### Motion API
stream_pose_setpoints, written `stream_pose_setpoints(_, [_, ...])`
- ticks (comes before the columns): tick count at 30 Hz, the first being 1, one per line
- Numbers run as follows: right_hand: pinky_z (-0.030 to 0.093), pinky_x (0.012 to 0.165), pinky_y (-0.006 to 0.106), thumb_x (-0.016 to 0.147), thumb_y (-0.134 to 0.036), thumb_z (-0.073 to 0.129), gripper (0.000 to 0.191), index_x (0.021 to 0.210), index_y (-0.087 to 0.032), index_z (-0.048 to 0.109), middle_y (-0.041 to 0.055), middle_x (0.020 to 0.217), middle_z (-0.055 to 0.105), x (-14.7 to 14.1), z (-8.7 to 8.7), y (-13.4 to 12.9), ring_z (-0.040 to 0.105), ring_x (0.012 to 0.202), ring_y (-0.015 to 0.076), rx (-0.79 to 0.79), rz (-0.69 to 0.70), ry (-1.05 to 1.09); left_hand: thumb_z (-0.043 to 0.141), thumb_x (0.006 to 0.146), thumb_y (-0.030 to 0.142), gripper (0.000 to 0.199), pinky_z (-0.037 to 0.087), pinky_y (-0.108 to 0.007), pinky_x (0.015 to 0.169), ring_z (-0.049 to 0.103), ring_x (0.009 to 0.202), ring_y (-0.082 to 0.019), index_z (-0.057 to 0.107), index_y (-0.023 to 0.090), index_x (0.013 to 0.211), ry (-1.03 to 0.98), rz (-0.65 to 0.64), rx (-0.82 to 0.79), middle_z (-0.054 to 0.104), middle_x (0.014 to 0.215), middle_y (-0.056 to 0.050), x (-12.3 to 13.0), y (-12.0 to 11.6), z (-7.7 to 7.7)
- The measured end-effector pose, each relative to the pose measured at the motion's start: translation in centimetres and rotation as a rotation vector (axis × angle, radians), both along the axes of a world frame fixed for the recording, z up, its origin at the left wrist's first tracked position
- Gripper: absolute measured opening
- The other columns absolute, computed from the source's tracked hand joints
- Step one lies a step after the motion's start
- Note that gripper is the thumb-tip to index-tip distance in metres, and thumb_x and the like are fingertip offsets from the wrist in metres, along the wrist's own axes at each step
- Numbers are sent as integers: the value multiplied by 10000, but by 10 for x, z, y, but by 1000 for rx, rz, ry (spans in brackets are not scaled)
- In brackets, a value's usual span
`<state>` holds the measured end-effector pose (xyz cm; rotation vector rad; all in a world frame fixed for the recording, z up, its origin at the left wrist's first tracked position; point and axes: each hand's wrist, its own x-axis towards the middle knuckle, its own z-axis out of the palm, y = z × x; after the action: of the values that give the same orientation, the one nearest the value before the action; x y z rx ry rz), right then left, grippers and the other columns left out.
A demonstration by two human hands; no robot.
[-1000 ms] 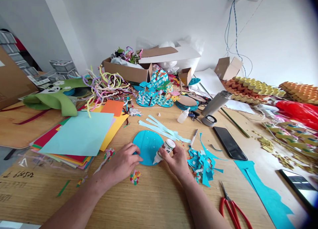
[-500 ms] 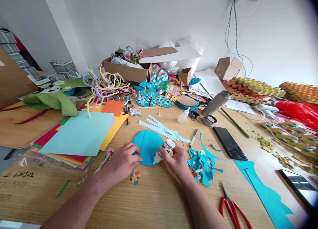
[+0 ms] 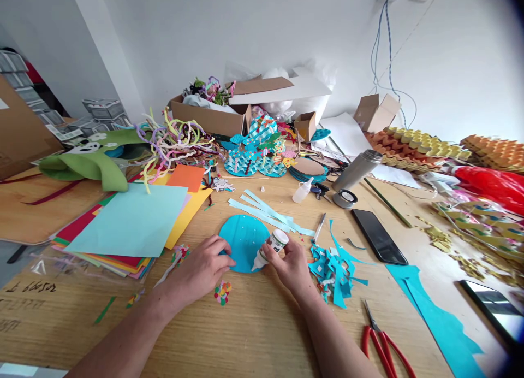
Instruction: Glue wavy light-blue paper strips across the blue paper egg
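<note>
A round blue paper disc (image 3: 243, 241) lies on the wooden table, with small white dots of glue on its face. My left hand (image 3: 210, 263) has its fingers curled on the disc's left edge, thumb and fingertips pinching it. In my right hand (image 3: 291, 263) is a white glue bottle (image 3: 275, 246), tilted so that its nozzle points down to the left. The nozzle tip meets the disc's lower right edge. Just below my left fingers sits a small heap of coloured paper dots (image 3: 222, 293). Blue paper scraps (image 3: 338, 271) lie to the right of my right hand.
Pale blue strips (image 3: 266, 211) and a pen (image 3: 320, 226) lie beyond the disc. Red-handled scissors (image 3: 379, 334) and a phone (image 3: 379, 236) are on the right, coloured paper sheets (image 3: 131, 219) on the left. A steel flask (image 3: 357, 170) and second glue bottle (image 3: 302, 190) stand farther back.
</note>
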<state>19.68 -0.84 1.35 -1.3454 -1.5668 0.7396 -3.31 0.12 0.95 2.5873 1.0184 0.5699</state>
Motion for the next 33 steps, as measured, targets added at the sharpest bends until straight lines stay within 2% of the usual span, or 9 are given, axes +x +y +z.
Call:
stream_pose_setpoints(18, [452, 589, 264, 807, -370, 620, 220, 701, -177, 608, 25, 673, 670, -1, 1, 0, 595, 626, 173, -4, -6, -6, 561, 881, 86, 227, 475, -336, 844, 532, 982, -189, 717, 241, 940, 1, 0, -17, 610, 992, -39, 0, -1, 1])
stream_pose_setpoints(23, [452, 566, 257, 805, -439, 622, 279, 720, -173, 611, 20, 651, 646, 2, 0, 3, 573, 601, 162, -43, -40, 174, 578, 872, 90, 215, 470, -334, 861, 530, 992, -185, 715, 244, 935, -10, 0, -36, 610, 997, -34, -1, 0, 1])
stream_pose_setpoints(29, [409, 519, 243, 826, -514, 590, 374, 661, -183, 542, -7, 593, 544, 5, -12, 11, 482, 547, 129, -114, -102, 430, 542, 886, 83, 232, 478, -331, 856, 529, 993, -184, 704, 227, 968, -93, 10, -56, 624, 990, -42, -3, 2, -1])
stream_pose_setpoints(33, [401, 513, 242, 813, -543, 599, 395, 665, -181, 542, -12, 584, 531, -7, -11, 11, 470, 534, 124, -134, -81, 476, 551, 872, 76, 206, 484, -352, 844, 531, 978, -197, 699, 205, 932, -107, 75, -28, 623, 979, -53, -5, 4, -3])
